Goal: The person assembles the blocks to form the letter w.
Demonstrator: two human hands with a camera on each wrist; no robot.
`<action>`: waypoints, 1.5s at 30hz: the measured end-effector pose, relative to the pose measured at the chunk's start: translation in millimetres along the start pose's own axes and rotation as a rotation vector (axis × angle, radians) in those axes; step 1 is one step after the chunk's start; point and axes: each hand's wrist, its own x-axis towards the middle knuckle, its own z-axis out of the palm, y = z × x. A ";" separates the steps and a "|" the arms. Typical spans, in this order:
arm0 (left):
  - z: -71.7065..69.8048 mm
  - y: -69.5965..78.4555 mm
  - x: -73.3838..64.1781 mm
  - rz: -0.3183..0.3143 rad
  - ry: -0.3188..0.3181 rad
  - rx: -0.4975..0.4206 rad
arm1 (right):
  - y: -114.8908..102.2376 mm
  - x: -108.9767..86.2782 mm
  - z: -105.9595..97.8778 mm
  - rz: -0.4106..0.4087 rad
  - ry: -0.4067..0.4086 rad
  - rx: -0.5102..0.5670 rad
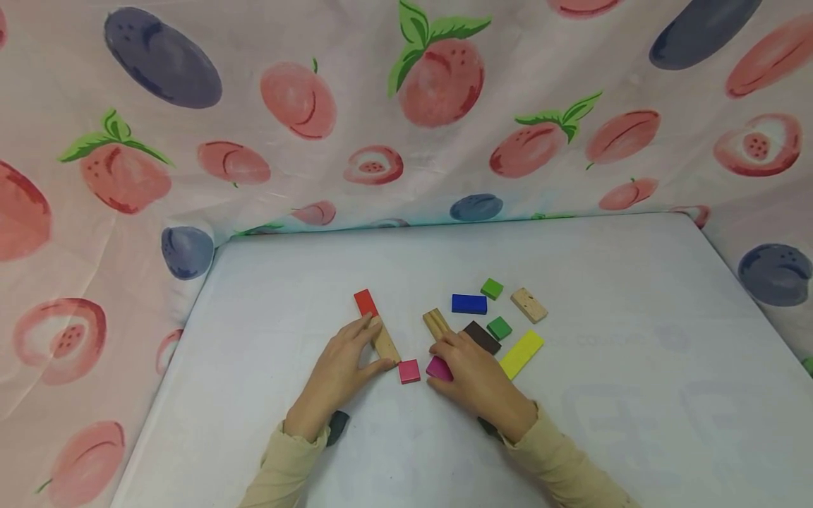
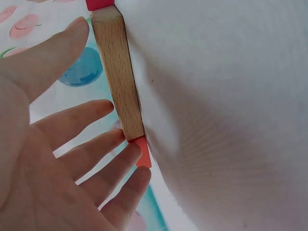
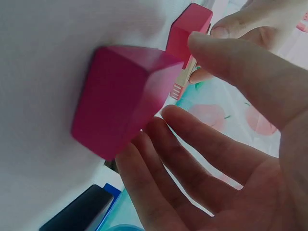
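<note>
My left hand (image 1: 339, 370) lies along a row made of a red block (image 1: 365, 302) and a plain wooden block (image 2: 118, 72). In the left wrist view its fingers are spread and loosely bent, with fingertips at the row's side and the thumb apart from it. A pink block (image 1: 409, 372) sits at the row's near end. My right hand (image 1: 476, 374) is around a magenta block (image 3: 120, 101). Its fingertips reach that block's far side, while the thumb stands off from it in the right wrist view. Grooved wooden pieces (image 1: 436, 323) lie just beyond this hand.
Beyond the right hand lie a dark brown block (image 1: 483, 337), a blue block (image 1: 469, 304), a green block (image 1: 500, 327), a lighter green block (image 1: 492, 288), a spotted wooden block (image 1: 529, 305) and a yellow block (image 1: 522, 354). Fruit-patterned cloth (image 1: 356, 92) hangs behind the white table (image 1: 610, 409).
</note>
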 end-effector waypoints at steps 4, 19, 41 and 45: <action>0.3 0.9 -0.9 0.015 0.006 0.006 | 1.7 -0.6 1.3 0.014 -0.014 0.000; 6.7 11.1 -7.4 0.107 -0.005 0.046 | 5.0 -1.1 3.9 0.010 -0.005 0.021; 10.4 15.5 -6.6 0.105 -0.057 0.112 | 7.0 0.2 3.8 -0.003 0.001 0.024; 10.2 14.7 -7.3 0.113 -0.053 0.103 | 7.0 0.7 4.3 0.010 -0.018 0.026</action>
